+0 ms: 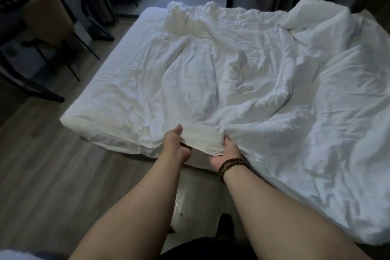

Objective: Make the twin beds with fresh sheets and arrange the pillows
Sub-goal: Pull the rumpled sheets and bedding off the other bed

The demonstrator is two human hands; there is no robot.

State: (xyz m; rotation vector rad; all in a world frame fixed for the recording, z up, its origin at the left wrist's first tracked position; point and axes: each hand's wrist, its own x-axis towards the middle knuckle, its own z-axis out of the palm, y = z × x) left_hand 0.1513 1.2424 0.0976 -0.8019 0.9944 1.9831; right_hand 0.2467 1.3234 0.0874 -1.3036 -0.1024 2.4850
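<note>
My left hand [176, 143] and right hand [229, 150], close together, each grip the near edge of a rumpled white duvet [232, 65] spread across the bed [118, 59]. A beaded bracelet [230, 164] circles my right wrist. What looks like a pillow [312, 12] lies far right, and a chair [48, 17] stands far left.

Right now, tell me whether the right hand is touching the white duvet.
Touching. The head view shows the right hand gripping the white duvet at its near edge.
</note>
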